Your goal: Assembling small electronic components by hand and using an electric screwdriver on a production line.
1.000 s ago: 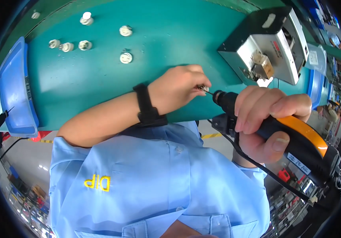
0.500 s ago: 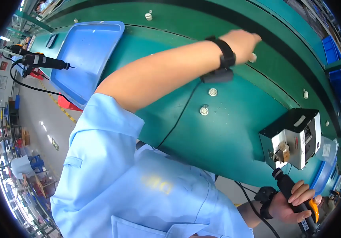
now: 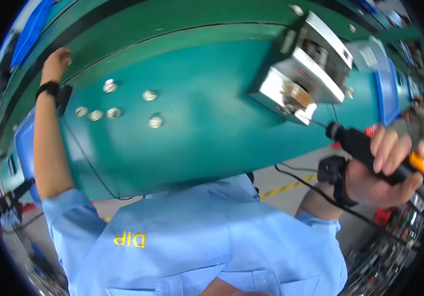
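At the far left, my left hand [image 3: 57,65] reaches over the raised green strip behind the mat. Its fingers are curled together, with a small pale part [image 3: 68,61] at the tips, blurred. My right hand [image 3: 382,170] is wrapped around a black electric screwdriver [image 3: 357,144] with an orange lever. The screwdriver's thin bit points left to the front of a silver-and-black screw feeder [image 3: 315,69]; contact cannot be made out. Several small round white parts lie on the green mat, among them one part [image 3: 149,95] in the middle and another part [image 3: 155,122] nearer me.
A blue tray [image 3: 26,140] sits at the left end, partly behind my left forearm. Right of the feeder stand a clear plastic box [image 3: 368,55] and another blue tray [image 3: 386,93]. A thin black cable [image 3: 89,157] crosses the mat from my left wrist. Dark equipment [image 3: 12,197] blurs at lower left.
The whole view has turned, so the feeder now appears higher and more loose white parts show. My right hand keeps its grip on the screwdriver. My left hand's fingers now look more curled.
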The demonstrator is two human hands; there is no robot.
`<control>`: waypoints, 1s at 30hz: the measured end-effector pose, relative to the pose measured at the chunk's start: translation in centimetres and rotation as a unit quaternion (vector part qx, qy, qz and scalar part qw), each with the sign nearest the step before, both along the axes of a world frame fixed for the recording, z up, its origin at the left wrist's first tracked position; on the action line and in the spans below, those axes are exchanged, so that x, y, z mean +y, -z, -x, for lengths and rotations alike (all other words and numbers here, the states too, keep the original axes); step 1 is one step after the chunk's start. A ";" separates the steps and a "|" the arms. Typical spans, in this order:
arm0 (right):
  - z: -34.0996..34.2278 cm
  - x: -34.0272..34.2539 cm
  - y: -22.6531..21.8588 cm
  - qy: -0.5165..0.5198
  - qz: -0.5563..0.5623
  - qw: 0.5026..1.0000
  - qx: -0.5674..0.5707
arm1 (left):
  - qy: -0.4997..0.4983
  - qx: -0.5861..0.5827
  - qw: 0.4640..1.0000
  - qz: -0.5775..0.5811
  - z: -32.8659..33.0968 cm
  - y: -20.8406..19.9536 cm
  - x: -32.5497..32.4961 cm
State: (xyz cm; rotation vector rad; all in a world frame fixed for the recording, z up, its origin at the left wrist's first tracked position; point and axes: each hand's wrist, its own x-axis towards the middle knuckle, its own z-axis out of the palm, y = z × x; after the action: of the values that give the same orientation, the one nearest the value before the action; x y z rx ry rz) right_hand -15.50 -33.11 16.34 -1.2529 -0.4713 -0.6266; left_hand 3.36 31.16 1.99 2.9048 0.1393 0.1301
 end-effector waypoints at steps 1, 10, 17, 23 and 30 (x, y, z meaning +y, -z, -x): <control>-0.4 0.1 0.0 0.005 -0.003 1.000 -0.003 | 0.005 -0.023 0.999 0.040 0.5 -1.5 -4.3; -2.4 0.6 1.4 -0.006 0.052 0.998 0.034 | 0.315 0.013 0.900 0.301 13.9 -4.9 -34.3; -4.9 -0.1 1.6 -0.171 0.087 0.979 0.074 | 0.311 0.072 0.886 0.335 17.8 0.2 -39.1; -7.8 -1.8 1.2 -0.230 0.029 0.962 0.147 | 0.284 0.112 0.865 0.397 17.6 0.9 -39.4; -6.9 -1.4 0.7 -0.196 0.056 0.970 0.133 | 0.276 0.122 0.831 0.466 17.7 2.5 -39.4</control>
State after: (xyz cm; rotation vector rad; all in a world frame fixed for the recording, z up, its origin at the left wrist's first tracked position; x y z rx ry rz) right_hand -8.57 -34.54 15.61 -1.2824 -0.5168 -0.0966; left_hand -14.34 -8.25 -0.51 1.8567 -0.4700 -0.3249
